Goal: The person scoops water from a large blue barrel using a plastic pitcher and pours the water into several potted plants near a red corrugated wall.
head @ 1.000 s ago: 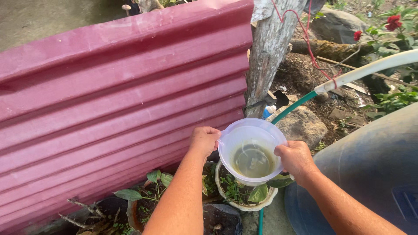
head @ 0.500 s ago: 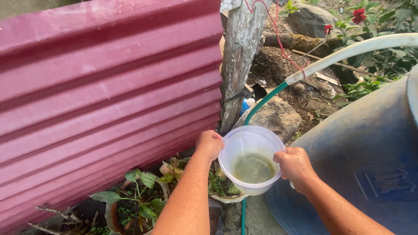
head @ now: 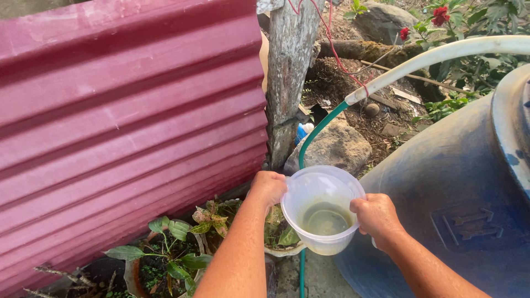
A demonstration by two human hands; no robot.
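Maroon ribbed sheet [head: 127,121]; translucent white container [head: 323,207]; blue barrel [head: 458,187].

Clear tub [head: 323,209] — murky water — both hands

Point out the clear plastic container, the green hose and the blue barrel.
clear plastic container [head: 309,190], head view, inner wall.
green hose [head: 320,128], head view, curved stretch above the container.
blue barrel [head: 441,182], head view, side wall.

blue barrel [head: 452,182] close right, red corrugated sheet [head: 127,121] left, potted plants [head: 176,259] below, wooden post [head: 290,72] ahead
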